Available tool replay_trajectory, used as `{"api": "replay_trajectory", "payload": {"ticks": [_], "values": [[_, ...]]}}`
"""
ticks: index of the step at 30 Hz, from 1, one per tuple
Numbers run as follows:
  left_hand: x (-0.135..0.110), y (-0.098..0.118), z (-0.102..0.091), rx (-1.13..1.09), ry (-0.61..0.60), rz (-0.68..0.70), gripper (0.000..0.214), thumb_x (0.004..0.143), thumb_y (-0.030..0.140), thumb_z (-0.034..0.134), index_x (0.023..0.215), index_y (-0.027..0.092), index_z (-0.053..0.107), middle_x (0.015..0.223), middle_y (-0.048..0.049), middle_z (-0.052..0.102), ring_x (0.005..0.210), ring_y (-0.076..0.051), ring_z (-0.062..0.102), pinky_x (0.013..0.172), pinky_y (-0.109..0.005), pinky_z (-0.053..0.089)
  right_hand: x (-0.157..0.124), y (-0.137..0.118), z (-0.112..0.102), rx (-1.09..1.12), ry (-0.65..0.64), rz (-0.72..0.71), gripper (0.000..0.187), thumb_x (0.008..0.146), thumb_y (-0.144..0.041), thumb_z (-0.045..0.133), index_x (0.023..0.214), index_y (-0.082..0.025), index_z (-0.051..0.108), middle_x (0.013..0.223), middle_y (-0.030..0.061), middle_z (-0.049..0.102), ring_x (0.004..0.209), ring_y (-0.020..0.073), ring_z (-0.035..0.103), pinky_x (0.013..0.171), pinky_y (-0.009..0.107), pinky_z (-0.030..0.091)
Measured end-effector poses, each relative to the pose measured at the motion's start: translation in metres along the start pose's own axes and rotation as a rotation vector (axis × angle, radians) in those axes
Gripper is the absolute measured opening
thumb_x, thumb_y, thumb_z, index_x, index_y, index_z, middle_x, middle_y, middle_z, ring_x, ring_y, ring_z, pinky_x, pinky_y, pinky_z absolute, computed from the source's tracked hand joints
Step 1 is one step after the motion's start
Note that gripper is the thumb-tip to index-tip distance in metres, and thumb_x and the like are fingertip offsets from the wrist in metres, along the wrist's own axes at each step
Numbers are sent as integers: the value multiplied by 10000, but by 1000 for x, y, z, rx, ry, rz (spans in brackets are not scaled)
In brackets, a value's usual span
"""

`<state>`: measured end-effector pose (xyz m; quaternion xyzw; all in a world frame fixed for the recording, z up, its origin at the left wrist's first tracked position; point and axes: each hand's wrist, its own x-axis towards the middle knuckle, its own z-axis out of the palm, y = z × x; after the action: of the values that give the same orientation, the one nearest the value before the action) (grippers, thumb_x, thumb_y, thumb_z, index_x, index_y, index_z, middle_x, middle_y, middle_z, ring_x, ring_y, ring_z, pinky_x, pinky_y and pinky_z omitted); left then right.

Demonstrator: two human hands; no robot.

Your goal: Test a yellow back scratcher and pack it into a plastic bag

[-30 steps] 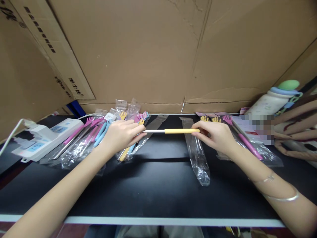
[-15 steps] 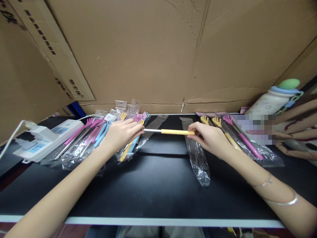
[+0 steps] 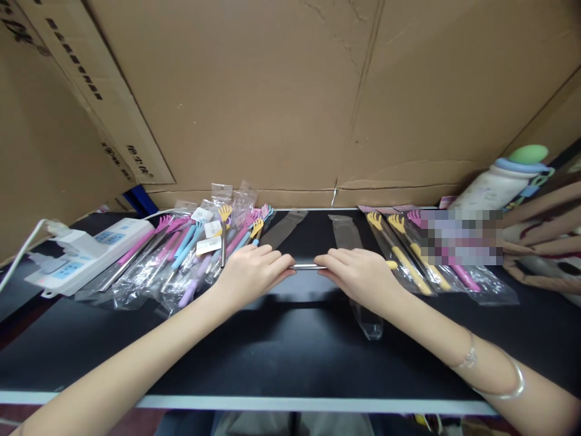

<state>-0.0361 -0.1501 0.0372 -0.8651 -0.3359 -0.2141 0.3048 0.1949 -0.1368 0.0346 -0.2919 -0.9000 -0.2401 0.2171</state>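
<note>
Back scratcher (image 3: 307,267): held level above black table (image 3: 290,357), mid-frame, between both hands; I see only short silver rod between them, plus bit of yellow handle (image 3: 392,264) poking out past right hand. Left hand (image 3: 252,274): fingers curled round left end of rod, closed on it. Right hand (image 3: 358,274): fingers folded over handle end, closed on it. Hands near each other, not touching. Clear empty sleeve (image 3: 358,290) lies under right hand. Bagged scratchers (image 3: 200,248) heaped at left, more bagged ones (image 3: 403,254) at right. Power strip (image 3: 86,254) far left. Cardboard (image 3: 290,91) behind.
</note>
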Motion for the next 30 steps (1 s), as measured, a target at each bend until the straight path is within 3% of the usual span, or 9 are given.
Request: {"api": "replay_trajectory", "payload": {"ticks": [11, 16, 25, 30], "values": [[4, -30, -9, 48, -1, -37, 261, 928, 342, 468, 741, 208, 589, 609, 21, 612, 635, -138, 529, 587, -259, 315, 2, 33, -10, -210, 41, 16, 246, 950, -319, 425, 829, -202, 604, 673, -12, 634, 614, 114, 544, 569, 265, 301], [1, -52, -19, 69, -41, -70, 331, 933, 409, 422, 726, 223, 601, 609, 7, 582, 630, -149, 528, 524, -255, 294, -4, 59, -16, -203, 21, 18, 253, 951, -339, 416, 844, -203, 601, 713, -9, 664, 639, 127, 586, 574, 263, 327], [-11, -90, -31, 170, -93, -156, 368, 929, 471, 375, 816, 251, 647, 704, -26, 588, 646, -171, 542, 510, -257, 324, -21, 106, -35, -213, -26, 144, 295, 956, -378, 368, 893, -208, 600, 814, 50, 690, 666, 164, 610, 523, 270, 333], [-17, -109, -35, 186, -74, -145, 394, 931, 489, 352, 825, 255, 652, 699, -24, 588, 687, -170, 547, 618, -280, 410, -34, 134, -42, -113, -71, 246, 237, 936, -393, 411, 938, -231, 583, 849, 61, 696, 711, 170, 625, 551, 261, 373]]}}
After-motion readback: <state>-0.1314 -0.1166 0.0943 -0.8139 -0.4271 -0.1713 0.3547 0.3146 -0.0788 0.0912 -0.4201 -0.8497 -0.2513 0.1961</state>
